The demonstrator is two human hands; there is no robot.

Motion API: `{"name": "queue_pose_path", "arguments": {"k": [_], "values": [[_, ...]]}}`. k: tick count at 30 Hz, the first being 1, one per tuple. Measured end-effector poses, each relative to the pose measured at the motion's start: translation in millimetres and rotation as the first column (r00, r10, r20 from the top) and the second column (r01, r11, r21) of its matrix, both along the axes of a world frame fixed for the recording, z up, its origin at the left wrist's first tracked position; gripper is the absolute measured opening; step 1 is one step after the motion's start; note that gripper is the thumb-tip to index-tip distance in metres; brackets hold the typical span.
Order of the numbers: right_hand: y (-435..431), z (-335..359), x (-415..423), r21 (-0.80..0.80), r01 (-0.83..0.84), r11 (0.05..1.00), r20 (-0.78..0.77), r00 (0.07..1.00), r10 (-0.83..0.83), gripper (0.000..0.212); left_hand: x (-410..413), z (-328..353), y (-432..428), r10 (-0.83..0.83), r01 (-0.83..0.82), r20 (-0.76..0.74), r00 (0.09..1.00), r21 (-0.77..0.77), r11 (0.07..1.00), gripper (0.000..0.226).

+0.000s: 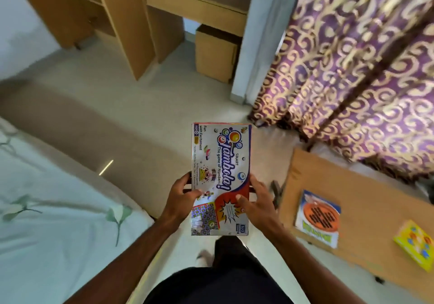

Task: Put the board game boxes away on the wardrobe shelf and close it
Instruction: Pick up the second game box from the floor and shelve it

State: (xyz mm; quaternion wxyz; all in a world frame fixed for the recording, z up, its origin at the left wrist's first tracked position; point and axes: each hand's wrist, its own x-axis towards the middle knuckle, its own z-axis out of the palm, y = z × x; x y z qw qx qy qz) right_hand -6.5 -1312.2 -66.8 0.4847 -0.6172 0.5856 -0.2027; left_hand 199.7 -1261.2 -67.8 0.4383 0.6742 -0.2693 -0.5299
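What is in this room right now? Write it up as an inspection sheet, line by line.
Surface: wooden table on the right, two boxes on it.
Job's things: number game box held in the air above the floor; blue and orange box and yellow box lying flat on the table, apart.
Clutter: small dark thing beside the table's edge, too blurred to name.
Hands: left hand and right hand grip the number game box by its long sides, thumbs on its face.
Cables: nothing seen.
Surroundings: purple curtain, bed on the left, wooden shelf unit and small cabinet ahead.
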Motion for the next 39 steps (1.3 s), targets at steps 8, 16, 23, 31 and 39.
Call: {"name": "queue_pose_path", "arguments": {"k": [8, 16, 23, 31, 39], "values": [[-171.0, -11.0, 180.4, -0.026, -0.336, 0.942, -0.053, 0.941, 0.334, 0.054, 161.5, -29.7, -112.0, 0.327, -0.330, -0.069, 0.942, -0.034, 0.943, 0.064], [-325.2, 12.1, 396.8, -0.072, -0.599, 0.797, -0.050, 0.800, 0.597, 0.035, 326.2, -6.6, -218.0, 0.605, -0.609, -0.089, 0.791, -0.030, 0.792, 0.065], [-408.4, 9.5, 591.8, -0.097, -0.728, 0.679, -0.019, 0.683, 0.730, 0.038, 486.5, -4.6, -281.5, 0.762, -0.776, -0.162, 0.628, -0.051, 0.629, 0.057], [-473.1, 4.3, 832.8, -0.050, -0.715, 0.698, 0.003, 0.698, 0.716, 0.051, 720.7, 4.9, -345.6, 0.751, -0.751, -0.035, 0.660, -0.067, 0.657, 0.068], [-566.7, -0.4, 1037.2, -0.016, -0.618, 0.786, 0.092, 0.782, 0.617, 0.047, 938.4, 5.5, -448.1, 0.722, -0.722, 0.013, 0.692, -0.013, 0.692, 0.050]]}}
